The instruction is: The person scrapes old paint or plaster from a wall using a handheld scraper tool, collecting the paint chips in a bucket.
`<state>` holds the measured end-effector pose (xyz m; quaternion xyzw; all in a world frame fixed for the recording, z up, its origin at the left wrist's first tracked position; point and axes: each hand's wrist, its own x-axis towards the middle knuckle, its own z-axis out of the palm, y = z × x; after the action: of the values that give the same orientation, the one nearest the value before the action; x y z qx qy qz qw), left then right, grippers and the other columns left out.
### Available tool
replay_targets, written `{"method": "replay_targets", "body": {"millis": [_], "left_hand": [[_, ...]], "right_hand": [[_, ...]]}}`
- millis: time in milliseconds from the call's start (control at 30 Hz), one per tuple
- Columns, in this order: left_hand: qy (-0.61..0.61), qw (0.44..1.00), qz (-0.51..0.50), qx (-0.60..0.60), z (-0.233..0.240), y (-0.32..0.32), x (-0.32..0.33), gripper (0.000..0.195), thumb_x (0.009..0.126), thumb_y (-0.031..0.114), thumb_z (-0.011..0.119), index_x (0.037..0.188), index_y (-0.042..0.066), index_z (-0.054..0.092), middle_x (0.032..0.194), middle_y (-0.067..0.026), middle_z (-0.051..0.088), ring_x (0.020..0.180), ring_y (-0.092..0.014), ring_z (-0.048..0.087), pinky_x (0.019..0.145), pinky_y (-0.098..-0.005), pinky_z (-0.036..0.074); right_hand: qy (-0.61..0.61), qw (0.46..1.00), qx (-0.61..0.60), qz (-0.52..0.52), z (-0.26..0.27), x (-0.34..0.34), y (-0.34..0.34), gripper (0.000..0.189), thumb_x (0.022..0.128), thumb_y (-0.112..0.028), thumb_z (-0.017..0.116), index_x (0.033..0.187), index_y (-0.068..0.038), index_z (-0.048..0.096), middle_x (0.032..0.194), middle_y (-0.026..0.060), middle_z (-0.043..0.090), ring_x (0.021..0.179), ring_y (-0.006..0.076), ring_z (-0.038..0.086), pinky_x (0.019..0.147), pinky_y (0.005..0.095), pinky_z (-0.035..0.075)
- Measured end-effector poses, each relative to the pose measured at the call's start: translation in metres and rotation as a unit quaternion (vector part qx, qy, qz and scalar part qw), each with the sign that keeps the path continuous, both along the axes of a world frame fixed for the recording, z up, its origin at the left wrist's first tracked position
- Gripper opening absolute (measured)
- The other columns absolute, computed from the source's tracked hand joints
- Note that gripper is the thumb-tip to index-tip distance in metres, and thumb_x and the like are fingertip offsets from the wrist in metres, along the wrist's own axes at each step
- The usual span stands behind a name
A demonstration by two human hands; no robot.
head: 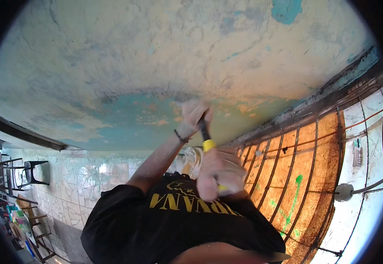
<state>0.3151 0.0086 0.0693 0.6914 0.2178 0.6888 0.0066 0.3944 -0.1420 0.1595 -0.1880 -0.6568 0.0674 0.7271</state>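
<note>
My left hand [194, 114], wearing a dark bead bracelet at the wrist, grips the black end of a tool handle. Further down, my right hand [223, 173] is wrapped around the same black-and-yellow handle [208, 142], close to my chest. Both hands are blurred, and the tool's working end cannot be made out. Beyond my left hand spreads a broad plaster surface [165, 49], its pale coat worn and cracked. Turquoise paint [128, 112] shows through in patches. A whitish cloth-like thing [193, 158] is partly hidden behind my right hand.
On my right runs a metal bar grille [292, 148] backed by an orange sheet [303, 178], with a cable and a white junction box [343, 192]. To the left are a black plastic stool [36, 172], a wooden ladder-like frame [38, 216] and stacked clutter.
</note>
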Motion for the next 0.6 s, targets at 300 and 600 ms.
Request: {"method": "replay_targets", "body": {"millis": [300,600], "left_hand": [[-0.01,0.952,-0.123,-0.282,-0.103,-0.019,-0.028,0.016,0.088,0.02,0.065,0.079,0.008,0.061,0.061,-0.0102,0.05,0.049,-0.029,0.051,0.05,-0.0365,0.042],[0.022,0.996,-0.081,-0.001,0.013,0.003,-0.02,0.008,0.08,0.004,0.068,0.08,0.005,0.06,0.061,-0.0066,0.053,0.048,-0.026,0.054,0.048,-0.038,0.043]], "right_hand": [[-0.007,0.997,-0.054,-0.055,-0.044,-0.028,0.041,0.015,0.077,0.003,0.07,0.073,-0.003,0.058,0.067,0.0082,0.062,0.059,0.0263,0.064,0.059,0.035,0.05],[0.026,0.998,0.049,0.023,0.035,-0.029,0.003,0.033,0.091,-0.011,0.065,0.063,-0.007,0.047,0.056,0.0041,0.053,0.043,0.0168,0.053,0.041,0.0311,0.041]]}}
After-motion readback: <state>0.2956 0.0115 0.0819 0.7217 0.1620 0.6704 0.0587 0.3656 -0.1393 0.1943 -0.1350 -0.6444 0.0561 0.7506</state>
